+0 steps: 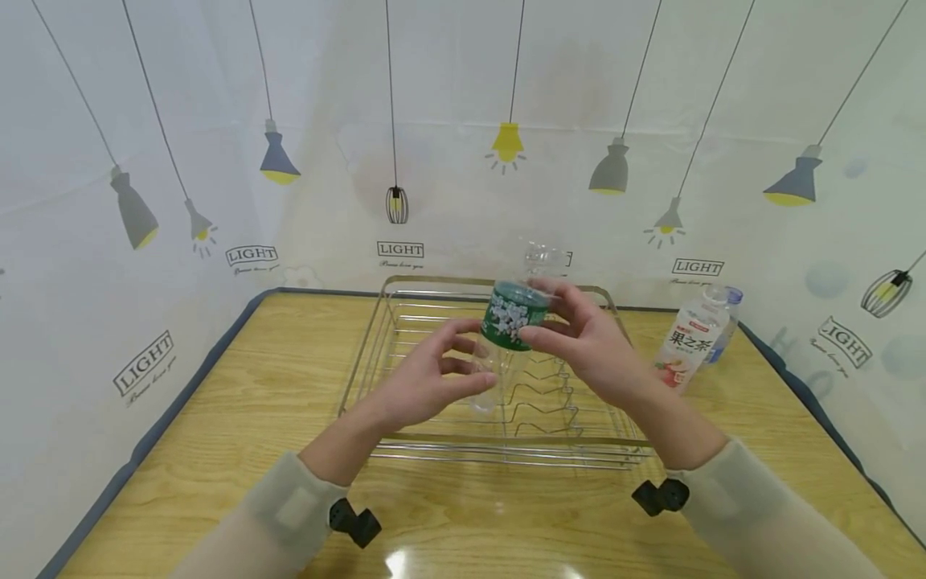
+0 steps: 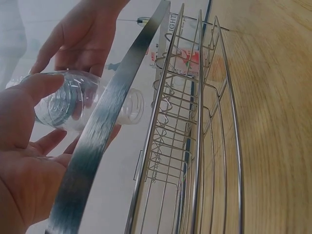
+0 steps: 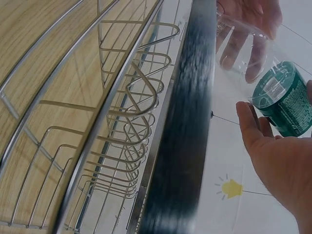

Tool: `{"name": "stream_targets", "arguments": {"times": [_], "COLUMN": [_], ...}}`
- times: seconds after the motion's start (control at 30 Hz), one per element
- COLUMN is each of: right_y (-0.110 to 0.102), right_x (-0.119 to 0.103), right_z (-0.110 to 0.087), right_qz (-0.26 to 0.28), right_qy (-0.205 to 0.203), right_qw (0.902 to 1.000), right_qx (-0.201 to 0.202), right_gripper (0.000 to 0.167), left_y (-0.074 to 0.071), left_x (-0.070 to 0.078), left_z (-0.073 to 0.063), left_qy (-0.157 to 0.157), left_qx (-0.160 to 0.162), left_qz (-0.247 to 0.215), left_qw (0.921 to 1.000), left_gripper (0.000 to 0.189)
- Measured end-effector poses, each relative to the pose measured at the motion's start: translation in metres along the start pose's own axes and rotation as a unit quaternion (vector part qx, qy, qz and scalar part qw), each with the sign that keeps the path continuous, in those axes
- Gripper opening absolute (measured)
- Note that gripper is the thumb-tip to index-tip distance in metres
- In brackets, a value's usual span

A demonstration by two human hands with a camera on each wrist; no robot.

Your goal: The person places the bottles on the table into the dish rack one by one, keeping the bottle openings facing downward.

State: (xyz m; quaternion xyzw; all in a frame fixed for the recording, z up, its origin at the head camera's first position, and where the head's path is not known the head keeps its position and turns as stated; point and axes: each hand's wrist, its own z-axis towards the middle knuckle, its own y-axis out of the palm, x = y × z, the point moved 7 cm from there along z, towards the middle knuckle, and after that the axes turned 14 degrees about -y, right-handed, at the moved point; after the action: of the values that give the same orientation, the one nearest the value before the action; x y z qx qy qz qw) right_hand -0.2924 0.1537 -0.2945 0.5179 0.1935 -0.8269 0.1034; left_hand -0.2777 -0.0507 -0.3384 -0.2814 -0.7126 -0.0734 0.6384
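A clear plastic bottle [image 1: 512, 315] with a green label is held mouth-down over the wire rack [image 1: 499, 441], its neck tilted toward the lower left. My right hand [image 1: 604, 354] grips it around the label near its base, thumb in front and fingers behind. Lower down, my left hand [image 1: 415, 386] curls around the clear part, with the thumb near the neck. The left wrist view shows the bottle's open, capless mouth [image 2: 138, 106] beyond the rack's flat metal rim [image 2: 105, 117]. In the right wrist view, the green label [image 3: 287, 100] shows beside my right fingers.
Another clear bottle [image 1: 544, 256] stands at the rack's back edge. To the right of the rack are a bottle with a white fruit-tea label [image 1: 686, 346] and, behind it, a bottle with a blue cap [image 1: 734, 296]. A lamp-print curtain [image 1: 456, 193] surrounds the wooden table [image 1: 260, 386].
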Motion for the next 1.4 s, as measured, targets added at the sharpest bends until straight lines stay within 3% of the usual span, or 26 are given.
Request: {"name": "stream_targets", "arguments": {"times": [0.2, 0.47, 0.9, 1.2, 1.4], "right_y": [0.002, 0.004, -0.003, -0.013, -0.018], "right_x": [-0.001, -0.003, -0.014, -0.024, -0.025], "right_z": [0.001, 0.003, 0.014, 0.023, 0.027], "right_qz": [-0.001, -0.023, -0.050, -0.046, -0.051], "right_qy": [-0.002, -0.004, -0.009, -0.015, -0.019], "right_qw": [1.0000, 0.9997, 0.9985, 0.9983, 0.9980], "right_qx": [0.006, 0.008, 0.022, 0.032, 0.032], "right_gripper": [0.076, 0.073, 0.073, 0.072, 0.070], "left_y": [0.001, 0.001, -0.017, -0.055, -0.090], "left_x": [-0.002, -0.002, -0.006, -0.016, -0.030], "left_z": [0.001, 0.001, -0.010, -0.039, -0.062], "left_qy": [-0.002, 0.007, 0.028, 0.039, 0.049], "left_qx": [-0.004, -0.005, 0.017, 0.092, 0.169], "left_qz": [0.010, 0.022, 0.034, 0.091, 0.141], "left_qw": [0.9999, 0.9997, 0.9989, 0.9908, 0.9742], "left_gripper": [0.073, 0.071, 0.064, 0.059, 0.055]}}
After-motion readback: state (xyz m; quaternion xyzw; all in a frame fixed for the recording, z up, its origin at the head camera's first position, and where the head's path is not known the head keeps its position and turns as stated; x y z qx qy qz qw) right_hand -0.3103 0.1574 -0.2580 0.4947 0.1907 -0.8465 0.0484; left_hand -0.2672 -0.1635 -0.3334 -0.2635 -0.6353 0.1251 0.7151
